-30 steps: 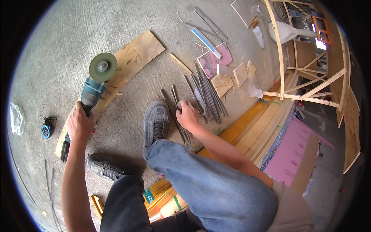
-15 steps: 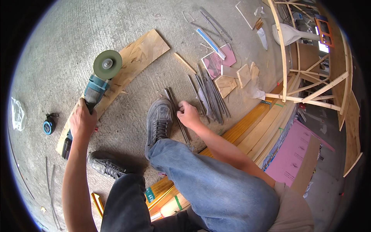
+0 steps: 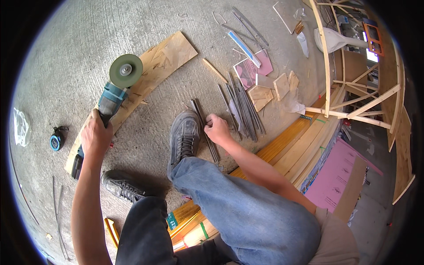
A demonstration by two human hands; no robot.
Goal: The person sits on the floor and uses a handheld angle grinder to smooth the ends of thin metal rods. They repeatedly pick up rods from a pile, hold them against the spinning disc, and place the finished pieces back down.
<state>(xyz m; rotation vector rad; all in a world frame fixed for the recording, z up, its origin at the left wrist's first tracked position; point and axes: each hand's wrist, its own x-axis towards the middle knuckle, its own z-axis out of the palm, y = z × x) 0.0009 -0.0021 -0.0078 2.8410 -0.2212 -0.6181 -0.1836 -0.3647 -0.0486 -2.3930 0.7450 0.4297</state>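
My left hand (image 3: 96, 132) is wrapped round the body of a teal and black angle grinder (image 3: 111, 99). The grinder's round greenish disc (image 3: 126, 70) faces up, and the tool lies over a long wooden board (image 3: 165, 62) on the floor. Beside my right shoe (image 3: 184, 137), dark metal rods (image 3: 203, 119) lie side by side. My right hand (image 3: 217, 129) is closed with its fingertips against these rods; whether it pinches one or something small is hidden. Just right of that hand is a bundle of thinner metal rods (image 3: 245, 110).
A blue tape measure (image 3: 56, 140) and clear plastic (image 3: 20, 128) lie at the left. Wood offcuts (image 3: 260, 97), a pink board piece (image 3: 266, 62) and a thin wooden stick (image 3: 215, 70) lie beyond the rods. Stacked lumber (image 3: 291, 152) runs beneath me; a wooden frame (image 3: 327, 66) stands at right.
The view has shifted slightly. My left hand stays round the angle grinder, and my right hand remains at the rods with almost no movement.
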